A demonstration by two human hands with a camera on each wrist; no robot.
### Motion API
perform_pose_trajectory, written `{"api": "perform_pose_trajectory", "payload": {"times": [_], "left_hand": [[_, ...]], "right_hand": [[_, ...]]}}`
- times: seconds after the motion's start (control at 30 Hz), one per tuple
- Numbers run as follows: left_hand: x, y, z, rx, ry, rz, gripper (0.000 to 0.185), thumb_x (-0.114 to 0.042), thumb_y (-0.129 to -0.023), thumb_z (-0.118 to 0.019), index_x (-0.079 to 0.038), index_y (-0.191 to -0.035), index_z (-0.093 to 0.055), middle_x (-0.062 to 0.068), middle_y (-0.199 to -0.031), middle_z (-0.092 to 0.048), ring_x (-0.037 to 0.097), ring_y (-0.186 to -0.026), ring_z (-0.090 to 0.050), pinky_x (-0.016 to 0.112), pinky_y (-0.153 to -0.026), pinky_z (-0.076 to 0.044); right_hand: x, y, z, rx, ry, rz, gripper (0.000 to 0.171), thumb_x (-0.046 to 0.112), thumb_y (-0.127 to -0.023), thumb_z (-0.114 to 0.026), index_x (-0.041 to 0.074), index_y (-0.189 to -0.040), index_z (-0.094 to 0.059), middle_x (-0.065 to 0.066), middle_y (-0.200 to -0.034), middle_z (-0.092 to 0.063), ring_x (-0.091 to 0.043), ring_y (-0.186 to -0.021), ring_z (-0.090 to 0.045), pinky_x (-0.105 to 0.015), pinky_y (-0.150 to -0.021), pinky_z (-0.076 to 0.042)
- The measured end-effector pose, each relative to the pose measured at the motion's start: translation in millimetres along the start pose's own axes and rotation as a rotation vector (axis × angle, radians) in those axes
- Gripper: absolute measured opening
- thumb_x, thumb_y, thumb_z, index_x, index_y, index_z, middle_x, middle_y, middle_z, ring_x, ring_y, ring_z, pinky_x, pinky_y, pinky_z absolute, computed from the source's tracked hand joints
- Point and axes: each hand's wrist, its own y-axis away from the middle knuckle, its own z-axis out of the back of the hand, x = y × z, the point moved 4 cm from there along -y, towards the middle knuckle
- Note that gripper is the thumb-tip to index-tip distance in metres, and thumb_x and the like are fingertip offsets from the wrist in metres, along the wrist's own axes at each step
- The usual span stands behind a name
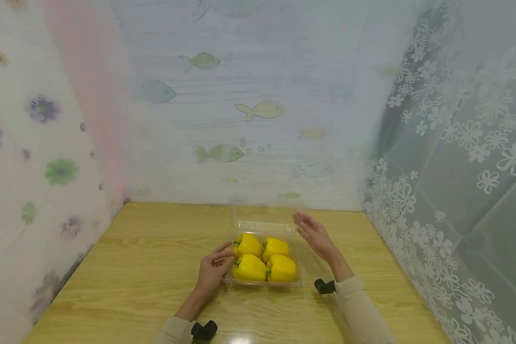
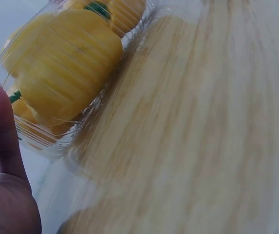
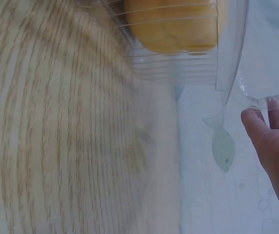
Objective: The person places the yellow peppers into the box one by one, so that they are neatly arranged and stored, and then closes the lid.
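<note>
A clear plastic clamshell box (image 1: 264, 282) sits at the lower centre of the head view, on the light wooden bench (image 1: 146, 267), packed with four yellow bell peppers (image 1: 262, 260) in two rows. Its transparent hinged lid (image 1: 264, 215) stands up behind them, towards the top of the frame. The left hand (image 1: 215, 268) rests against the box's left side with thumb and fingers loosely curved along the wall, likely to keep the light box from sliding; the left wrist view shows a finger (image 2: 5, 134) by the ribbed wall, but whether it truly grips cannot be told. The right hand (image 1: 314, 234), fingers straight and spread, holds nothing; its fingertips (image 3: 256, 124) reach the lid's right edge, seemingly steadying it upright.

Around the bench hang patterned curtains: fish prints (image 1: 262, 110) at the back, white flowers (image 1: 456, 143) on the right, coloured blossoms (image 1: 47, 143) on the left. Nothing on the bench crowds the box.
</note>
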Motion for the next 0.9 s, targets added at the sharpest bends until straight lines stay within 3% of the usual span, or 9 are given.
{"api": "perform_pose_trajectory", "payload": {"times": [0.2,0.37,0.47,0.57,0.63,0.73,0.83,0.9], "left_hand": [[-0.9,0.7,-1.4,0.002,0.002,0.012,0.021,-0.005,-0.095,-0.072,0.010,-0.110,-0.073,0.022,-0.148,-0.052,0.004,-0.057,-0.051,0.015,-0.053,-0.044],[-1.5,1.2,-2.1,-0.006,-0.007,0.013,0.021,-0.004,-0.095,-0.072,0.010,-0.111,-0.073,0.021,-0.147,-0.053,0.003,-0.057,-0.051,0.015,-0.053,-0.043],[-1.6,1.3,-2.3,-0.013,-0.009,0.010,0.021,-0.003,-0.095,-0.071,0.010,-0.110,-0.073,0.021,-0.147,-0.054,0.003,-0.057,-0.051,0.014,-0.053,-0.042],[-1.9,1.4,-2.7,-0.012,-0.006,0.002,0.021,-0.002,-0.095,-0.071,0.011,-0.111,-0.073,0.022,-0.147,-0.053,0.003,-0.057,-0.051,0.014,-0.052,-0.043],[-2.1,1.7,-3.1,-0.010,-0.004,0.000,0.021,-0.003,-0.095,-0.071,0.011,-0.111,-0.072,0.022,-0.147,-0.053,0.003,-0.056,-0.050,0.014,-0.052,-0.043],[-2.3,2.5,-3.6,-0.008,0.001,0.006,0.022,-0.003,-0.095,-0.071,0.011,-0.111,-0.072,0.022,-0.147,-0.053,0.003,-0.055,-0.049,0.014,-0.052,-0.042],[-1.6,3.3,-3.7,-0.014,-0.001,0.015,0.021,-0.003,-0.094,-0.071,0.011,-0.111,-0.073,0.021,-0.147,-0.054,0.003,-0.056,-0.050,0.014,-0.053,-0.042],[-0.9,3.8,-3.7,-0.017,-0.002,0.018,0.021,-0.002,-0.094,-0.071,0.011,-0.111,-0.072,0.021,-0.147,-0.054,0.003,-0.056,-0.050,0.014,-0.053,-0.042]], "right_hand": [[3,8,3,0.018,0.032,-0.005,0.055,0.019,-0.111,-0.044,-0.005,-0.157,-0.026,-0.022,-0.164,-0.027,-0.043,-0.152,-0.019,-0.048,-0.121,-0.023],[9,14,6,0.087,-0.017,0.014,0.052,0.020,-0.114,-0.029,-0.009,-0.157,-0.021,0.004,-0.154,-0.043,-0.017,-0.146,-0.039,-0.032,-0.119,-0.033],[15,17,5,0.141,-0.094,0.029,0.051,0.022,-0.115,-0.018,-0.008,-0.155,-0.030,0.010,-0.151,-0.047,-0.010,-0.140,-0.044,-0.029,-0.118,-0.035],[19,20,4,0.128,-0.100,0.009,0.050,0.026,-0.115,-0.018,0.000,-0.148,-0.044,0.002,-0.153,-0.047,-0.020,-0.144,-0.041,-0.035,-0.119,-0.034],[20,22,3,0.098,-0.063,-0.017,0.048,0.029,-0.115,-0.021,0.002,-0.147,-0.045,-0.009,-0.156,-0.043,-0.032,-0.147,-0.035,-0.042,-0.121,-0.030],[20,24,1,0.072,-0.013,-0.049,0.052,0.030,-0.114,-0.023,-0.003,-0.154,-0.031,-0.024,-0.160,-0.029,-0.046,-0.150,-0.021,-0.053,-0.123,-0.020],[20,28,-2,0.087,0.018,-0.057,0.061,0.031,-0.114,-0.023,-0.013,-0.156,-0.015,-0.033,-0.162,-0.014,-0.051,-0.151,-0.009,-0.059,-0.122,-0.011],[19,30,-4,0.094,0.022,-0.065,0.063,0.031,-0.113,-0.023,-0.013,-0.156,-0.012,-0.033,-0.163,-0.010,-0.050,-0.152,-0.006,-0.059,-0.122,-0.008]]}}
